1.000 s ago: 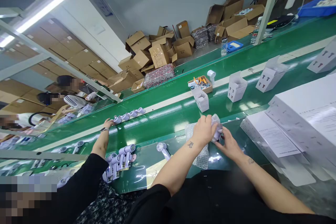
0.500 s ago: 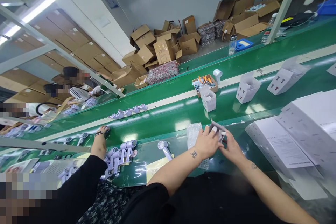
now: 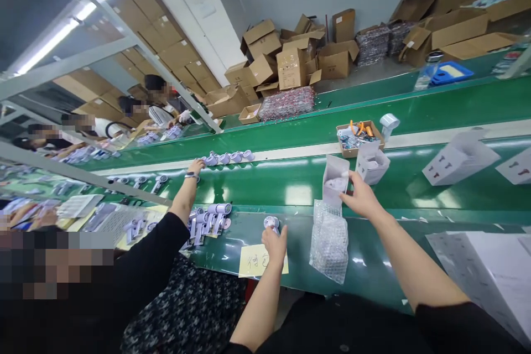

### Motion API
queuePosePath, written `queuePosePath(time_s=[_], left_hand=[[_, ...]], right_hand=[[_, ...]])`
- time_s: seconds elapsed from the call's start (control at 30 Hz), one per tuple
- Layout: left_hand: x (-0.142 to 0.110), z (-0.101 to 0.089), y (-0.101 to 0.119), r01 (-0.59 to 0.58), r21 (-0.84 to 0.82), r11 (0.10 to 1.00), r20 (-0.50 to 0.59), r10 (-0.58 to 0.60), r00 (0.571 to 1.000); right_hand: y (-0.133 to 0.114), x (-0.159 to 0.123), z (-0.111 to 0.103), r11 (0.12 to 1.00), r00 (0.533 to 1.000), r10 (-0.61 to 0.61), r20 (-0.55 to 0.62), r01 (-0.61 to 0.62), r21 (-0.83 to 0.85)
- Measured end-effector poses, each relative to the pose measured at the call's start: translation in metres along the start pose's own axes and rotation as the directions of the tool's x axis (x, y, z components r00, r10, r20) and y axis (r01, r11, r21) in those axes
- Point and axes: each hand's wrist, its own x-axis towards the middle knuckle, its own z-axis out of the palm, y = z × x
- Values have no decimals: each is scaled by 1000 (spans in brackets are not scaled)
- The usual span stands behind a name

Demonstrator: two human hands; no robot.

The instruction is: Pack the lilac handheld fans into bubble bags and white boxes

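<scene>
My right hand reaches onto the green conveyor belt and grips the open white box, which holds a wrapped white item. My left hand closes on a small white handheld fan that lies on the near green ledge, just above a yellow paper note. A stack of bubble-wrap bags lies between my two hands on the ledge.
A co-worker's arm in a black sleeve reaches to a row of fans on the belt. More fans pile near it. White boxes, a cardboard tool tray and flat white cartons lie around. Other people work at far left.
My hands have parted: the right carried the wrapped item to the open white box on the belt, the left swung left to the fan. The view turned left.
</scene>
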Motion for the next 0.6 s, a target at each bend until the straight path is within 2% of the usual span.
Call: queuePosePath(time_s=[0.07, 0.17, 0.23, 0.33, 0.4, 0.47, 0.53, 0.6], left_hand=[[3, 9, -27, 141, 71, 987, 54, -145, 988], [1, 18, -47, 260, -61, 964, 149, -249, 957], [0, 19, -52, 336, -156, 929, 209, -302, 930], [-3, 14, -56, 367, -260, 893, 260, -301, 917], [-8, 12, -51, 393, -452, 801, 314, -269, 911], [-17, 12, -37, 386, -660, 645, 355, -186, 916], [-31, 14, -15, 333, -781, 528, 361, -53, 931], [-46, 19, 9, 282, -827, 486, 384, 123, 915]], right_hand=[[10, 44, 22, 1000, 998, 22, 58, -23, 21], [24, 91, 54, 998, 992, 28, 125, -34, 44], [30, 111, 69, 997, 988, 27, 153, -38, 65], [32, 123, 76, 992, 984, 43, 170, -63, 113], [31, 115, 75, 984, 987, 66, 149, -89, 153], [29, 90, 74, 971, 986, 122, 115, -142, 193], [26, 47, 76, 946, 971, 208, 120, -231, 229], [22, -6, 81, 905, 937, 285, 203, -333, 264]])
